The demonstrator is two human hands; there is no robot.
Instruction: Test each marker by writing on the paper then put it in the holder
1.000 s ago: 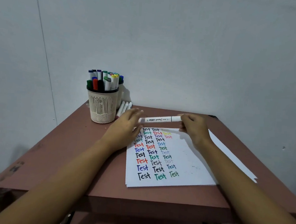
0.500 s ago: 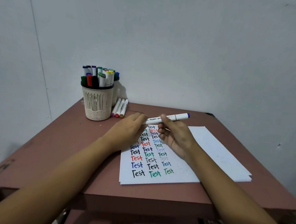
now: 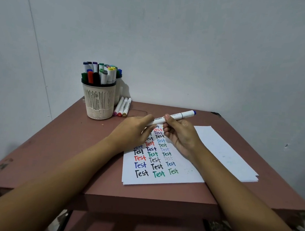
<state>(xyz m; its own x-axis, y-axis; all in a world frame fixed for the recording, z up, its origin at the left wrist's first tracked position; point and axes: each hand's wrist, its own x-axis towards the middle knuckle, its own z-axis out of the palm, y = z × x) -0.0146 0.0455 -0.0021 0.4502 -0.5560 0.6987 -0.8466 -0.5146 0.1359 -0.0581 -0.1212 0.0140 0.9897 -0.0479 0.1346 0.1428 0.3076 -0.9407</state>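
Getting a blue marker [image 3: 173, 117] ready to test.
Both hands grip it: left hand [image 3: 134, 130] at the low end, right hand [image 3: 180, 135] mid-barrel. Next, probably uncap and write on the paper [image 3: 218, 148].

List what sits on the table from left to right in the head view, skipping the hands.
Cream marker holder full of markers → three loose markers lying beside it → white marker with blue cap held above the paper → stack of paper with rows of "Test".
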